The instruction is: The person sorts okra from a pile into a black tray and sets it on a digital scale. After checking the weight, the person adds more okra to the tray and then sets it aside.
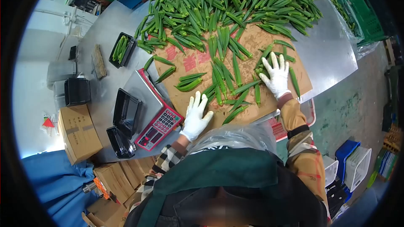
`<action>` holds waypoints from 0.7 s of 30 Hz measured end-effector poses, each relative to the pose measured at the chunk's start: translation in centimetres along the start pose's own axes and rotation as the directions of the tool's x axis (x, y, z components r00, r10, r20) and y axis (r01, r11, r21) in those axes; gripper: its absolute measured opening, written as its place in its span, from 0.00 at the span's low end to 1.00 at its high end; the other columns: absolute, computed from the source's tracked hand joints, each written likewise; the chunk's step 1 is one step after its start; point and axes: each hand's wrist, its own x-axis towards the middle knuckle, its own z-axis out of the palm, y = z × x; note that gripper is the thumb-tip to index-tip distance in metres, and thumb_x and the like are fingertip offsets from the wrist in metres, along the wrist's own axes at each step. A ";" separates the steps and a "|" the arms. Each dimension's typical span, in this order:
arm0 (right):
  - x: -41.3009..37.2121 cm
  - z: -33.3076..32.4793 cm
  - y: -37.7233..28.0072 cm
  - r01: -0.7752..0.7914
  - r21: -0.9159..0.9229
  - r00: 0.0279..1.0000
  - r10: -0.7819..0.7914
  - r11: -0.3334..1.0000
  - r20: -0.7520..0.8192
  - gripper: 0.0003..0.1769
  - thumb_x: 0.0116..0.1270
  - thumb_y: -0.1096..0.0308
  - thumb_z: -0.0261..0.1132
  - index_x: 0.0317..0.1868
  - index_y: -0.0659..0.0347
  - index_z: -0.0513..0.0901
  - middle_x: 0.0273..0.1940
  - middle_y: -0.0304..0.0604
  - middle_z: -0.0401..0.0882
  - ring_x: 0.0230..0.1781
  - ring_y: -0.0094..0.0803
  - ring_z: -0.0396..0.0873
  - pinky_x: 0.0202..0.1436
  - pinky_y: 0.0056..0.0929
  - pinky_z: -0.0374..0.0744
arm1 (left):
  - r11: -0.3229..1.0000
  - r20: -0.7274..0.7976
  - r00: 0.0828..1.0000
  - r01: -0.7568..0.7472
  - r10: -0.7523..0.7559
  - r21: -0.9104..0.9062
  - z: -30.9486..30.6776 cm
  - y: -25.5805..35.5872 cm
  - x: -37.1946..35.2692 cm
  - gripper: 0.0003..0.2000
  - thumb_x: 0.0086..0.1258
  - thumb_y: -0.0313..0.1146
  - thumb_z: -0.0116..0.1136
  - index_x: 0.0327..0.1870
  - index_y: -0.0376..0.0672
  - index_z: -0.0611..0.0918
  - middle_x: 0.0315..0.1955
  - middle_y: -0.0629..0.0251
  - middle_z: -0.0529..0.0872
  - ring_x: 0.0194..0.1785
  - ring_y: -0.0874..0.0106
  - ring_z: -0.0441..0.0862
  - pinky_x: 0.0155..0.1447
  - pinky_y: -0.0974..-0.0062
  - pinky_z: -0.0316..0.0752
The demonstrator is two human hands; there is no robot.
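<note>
Both my hands wear white gloves. My left hand [195, 117] lies on the near left part of a flattened cardboard sheet [174, 88], fingers spread and holding nothing, close to a few okra pods [188, 85]. On the sheet's right side, my right hand [276, 75] rests with its fingers apart, touching or just above several okra pods [264, 56]; what is under the palm is hidden. More loose okra [221, 75] lies between the two hands. A large okra heap [227, 6] covers the far part of the sheet.
Left of the sheet stands a red-edged digital scale [160, 128] with a black tray [127, 111] on its plate. Another black tray [120, 50] holds okra farther back. A cardboard box [80, 134] is at far left. Green crates [360, 6] stand beyond the metal table [336, 59].
</note>
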 end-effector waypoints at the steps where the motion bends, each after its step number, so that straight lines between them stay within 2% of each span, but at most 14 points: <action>1: -0.2 -0.5 0.3 0.000 -0.038 1.000 0.000 0.999 -0.008 0.37 0.63 0.51 0.70 0.74 0.39 0.74 0.80 0.48 0.57 0.80 0.62 0.52 0.78 0.71 0.49 | 0.996 -0.013 1.000 -0.013 0.012 -0.092 -0.2 -0.6 -0.6 0.34 0.73 0.42 0.61 0.78 0.43 0.67 0.81 0.46 0.54 0.81 0.40 0.52 0.81 0.52 0.55; 2: -0.7 -0.7 0.0 0.021 -0.043 0.998 -0.023 0.999 -0.063 0.36 0.62 0.54 0.71 0.71 0.47 0.76 0.78 0.49 0.62 0.78 0.60 0.56 0.78 0.67 0.53 | 0.982 -0.069 0.997 0.009 -0.023 -0.189 -0.1 -1.0 -1.3 0.28 0.75 0.38 0.60 0.74 0.40 0.73 0.79 0.46 0.60 0.81 0.44 0.56 0.81 0.59 0.56; 3: -0.9 -0.6 -1.1 0.036 0.003 0.994 -0.035 0.999 -0.099 0.35 0.62 0.56 0.72 0.70 0.49 0.77 0.76 0.49 0.65 0.77 0.59 0.58 0.78 0.65 0.55 | 0.972 -0.123 0.991 0.025 -0.055 -0.235 0.4 -1.9 -1.7 0.24 0.76 0.32 0.59 0.72 0.40 0.75 0.77 0.47 0.66 0.80 0.52 0.62 0.81 0.63 0.58; 5: -1.0 -0.4 -4.0 0.074 0.093 0.983 -0.057 0.993 -0.173 0.34 0.61 0.60 0.72 0.68 0.55 0.78 0.73 0.50 0.69 0.75 0.57 0.62 0.77 0.61 0.59 | 0.843 -0.172 0.968 0.064 -0.182 -0.534 0.7 -3.0 -2.3 0.22 0.77 0.27 0.56 0.70 0.38 0.76 0.74 0.50 0.71 0.77 0.60 0.68 0.80 0.67 0.59; 6: -1.1 0.0 -6.1 0.150 0.146 0.961 -0.110 0.978 -0.253 0.31 0.60 0.64 0.72 0.65 0.58 0.79 0.69 0.49 0.74 0.73 0.54 0.66 0.76 0.54 0.63 | 0.748 -0.194 0.947 0.068 -0.257 -0.660 1.3 -3.8 -2.3 0.20 0.78 0.24 0.54 0.70 0.35 0.76 0.73 0.53 0.74 0.76 0.66 0.70 0.80 0.70 0.61; 9: -2.1 0.4 -12.3 0.256 0.300 0.964 -0.222 0.919 -0.144 0.32 0.60 0.65 0.72 0.66 0.56 0.79 0.70 0.48 0.73 0.73 0.51 0.68 0.76 0.51 0.65 | 0.537 -0.152 0.910 0.086 -0.385 -0.839 0.2 -4.1 -2.6 0.20 0.80 0.24 0.51 0.70 0.31 0.74 0.69 0.55 0.77 0.73 0.69 0.73 0.78 0.72 0.64; 10: -2.6 1.1 -13.9 0.321 0.325 0.947 -0.308 0.890 -0.093 0.33 0.61 0.63 0.69 0.68 0.58 0.77 0.70 0.50 0.73 0.74 0.50 0.67 0.77 0.49 0.63 | 0.498 -0.149 0.899 0.086 -0.413 -0.863 -0.2 -4.1 -2.8 0.19 0.81 0.25 0.51 0.70 0.32 0.74 0.68 0.57 0.78 0.71 0.70 0.74 0.76 0.73 0.65; 12: -3.8 2.6 -16.3 0.426 0.349 0.886 -0.463 0.835 0.026 0.35 0.63 0.59 0.69 0.71 0.53 0.74 0.74 0.48 0.68 0.77 0.49 0.62 0.79 0.52 0.60 | 0.420 -0.141 0.875 0.077 -0.463 -0.904 -0.9 -4.0 -3.0 0.19 0.82 0.26 0.50 0.70 0.34 0.76 0.66 0.62 0.81 0.68 0.73 0.76 0.73 0.76 0.68; 14: -5.0 4.1 -17.1 0.500 0.264 0.806 -0.554 0.825 0.206 0.34 0.65 0.55 0.68 0.72 0.46 0.75 0.76 0.43 0.65 0.79 0.49 0.57 0.81 0.56 0.56 | 0.428 -0.166 0.863 0.063 -0.477 -0.902 -1.5 -4.3 -3.0 0.18 0.82 0.27 0.50 0.70 0.35 0.76 0.65 0.63 0.81 0.66 0.74 0.77 0.71 0.77 0.70; 15: -5.0 4.1 -16.9 0.504 0.262 0.805 -0.557 0.823 0.204 0.34 0.65 0.55 0.68 0.72 0.45 0.75 0.76 0.42 0.65 0.79 0.49 0.58 0.81 0.56 0.56 | 0.431 -0.177 0.858 0.056 -0.482 -0.900 -1.8 -4.3 -2.9 0.18 0.82 0.28 0.50 0.69 0.35 0.76 0.65 0.63 0.81 0.66 0.74 0.78 0.69 0.78 0.71; 16: -4.9 4.0 -16.5 0.507 0.259 0.804 -0.560 0.822 0.202 0.33 0.65 0.55 0.68 0.72 0.45 0.75 0.76 0.41 0.66 0.79 0.49 0.58 0.81 0.56 0.55 | 0.498 -0.261 0.852 0.000 -0.454 -0.867 -1.9 -4.2 -2.4 0.17 0.82 0.27 0.51 0.68 0.35 0.78 0.63 0.64 0.82 0.63 0.75 0.80 0.67 0.79 0.72; 19: -4.7 3.2 -15.5 0.507 0.237 0.802 -0.555 0.828 0.221 0.32 0.65 0.55 0.68 0.71 0.42 0.77 0.75 0.39 0.66 0.78 0.49 0.59 0.81 0.58 0.55 | 0.762 -0.314 0.886 0.065 -0.342 -0.644 -3.8 -3.7 -0.5 0.17 0.80 0.27 0.52 0.66 0.34 0.79 0.60 0.62 0.85 0.61 0.74 0.81 0.68 0.77 0.73; 20: -4.7 3.1 -15.3 0.508 0.241 0.801 -0.556 0.827 0.221 0.32 0.65 0.55 0.68 0.70 0.44 0.77 0.75 0.40 0.67 0.78 0.48 0.60 0.82 0.57 0.54 | 0.871 -0.397 0.887 0.013 -0.237 -0.491 -3.8 -3.7 0.7 0.16 0.79 0.26 0.53 0.63 0.34 0.81 0.57 0.59 0.87 0.58 0.72 0.83 0.65 0.74 0.75; 21: -4.7 2.9 -15.4 0.508 0.244 0.800 -0.558 0.826 0.221 0.32 0.66 0.55 0.68 0.70 0.46 0.77 0.75 0.40 0.67 0.78 0.48 0.60 0.82 0.56 0.54 | 0.892 -0.450 0.866 -0.012 -0.216 -0.451 -3.6 -3.3 1.9 0.14 0.76 0.27 0.56 0.59 0.37 0.84 0.54 0.54 0.88 0.56 0.65 0.84 0.64 0.69 0.76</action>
